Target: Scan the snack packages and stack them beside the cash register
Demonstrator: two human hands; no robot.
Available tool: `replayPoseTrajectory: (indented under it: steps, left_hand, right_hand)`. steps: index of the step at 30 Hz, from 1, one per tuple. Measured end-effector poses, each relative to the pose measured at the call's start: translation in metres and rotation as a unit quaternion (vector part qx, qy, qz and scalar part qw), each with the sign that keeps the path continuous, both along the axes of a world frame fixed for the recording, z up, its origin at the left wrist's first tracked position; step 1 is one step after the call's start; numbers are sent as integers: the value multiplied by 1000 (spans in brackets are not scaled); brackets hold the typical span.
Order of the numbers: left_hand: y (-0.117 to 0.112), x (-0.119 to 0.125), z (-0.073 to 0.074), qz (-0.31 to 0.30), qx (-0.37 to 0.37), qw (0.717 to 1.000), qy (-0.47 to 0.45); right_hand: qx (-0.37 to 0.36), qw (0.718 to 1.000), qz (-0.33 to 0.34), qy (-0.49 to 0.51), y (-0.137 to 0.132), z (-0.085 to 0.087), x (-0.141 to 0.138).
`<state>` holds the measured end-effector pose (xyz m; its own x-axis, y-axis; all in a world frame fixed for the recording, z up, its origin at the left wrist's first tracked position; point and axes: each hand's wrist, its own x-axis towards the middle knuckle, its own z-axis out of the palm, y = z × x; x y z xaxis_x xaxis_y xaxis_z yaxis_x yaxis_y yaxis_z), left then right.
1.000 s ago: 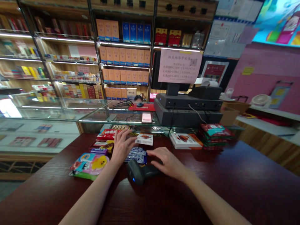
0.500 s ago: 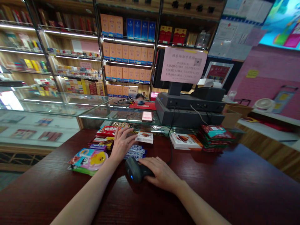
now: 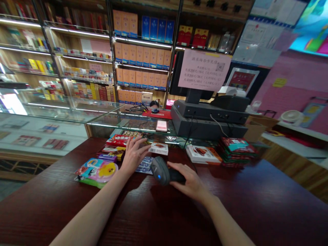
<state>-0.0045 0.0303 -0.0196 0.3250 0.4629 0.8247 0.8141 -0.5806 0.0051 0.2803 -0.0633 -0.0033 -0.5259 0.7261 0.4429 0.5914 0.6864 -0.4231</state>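
Observation:
My right hand (image 3: 191, 181) is wrapped round the handle of a dark grey barcode scanner (image 3: 160, 171), which has a blue light on it. The scanner's head points left, over blue-and-white packets (image 3: 144, 164) that it partly covers. My left hand (image 3: 134, 155) is open, palm down, fingers spread above the snacks. Its fingertips come close to the left end of a small white box (image 3: 159, 149); whether they touch I cannot tell. Beside this hand lie a red packet (image 3: 116, 140), a yellow-and-brown packet (image 3: 115, 152), a purple packet (image 3: 107, 158) and a colourful pouch with a yellow duck (image 3: 102, 171).
On the right of the dark wooden counter (image 3: 164, 218) lie a white-and-orange box (image 3: 202, 154) and a stack of red-and-green packets (image 3: 237, 152). Behind stand a glass display case (image 3: 133, 121) and a till (image 3: 210, 119) with a pink paper sign (image 3: 201, 70). A cable hangs from the till.
My right hand has lifted the scanner and moved it right and away from me, partly covering the blue-and-white packets. My left hand has hardly moved. The view has shifted slightly.

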Motion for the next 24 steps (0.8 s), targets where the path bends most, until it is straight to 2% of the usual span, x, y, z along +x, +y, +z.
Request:
replayPoseTrajectory:
  steps: [7, 16, 24]
  left_hand:
    - [-1, 1, 1, 5, -5, 1000, -3]
    - [1, 0, 0, 6, -4, 1000, -6]
    - [3, -1, -1, 5, 7, 1000, -5]
  right_hand:
    - [-26, 999, -28, 28, 3, 1, 4]
    - [-54, 997, -33, 36, 3, -1, 7]
    - [-41, 998, -23, 35, 4, -1, 9]
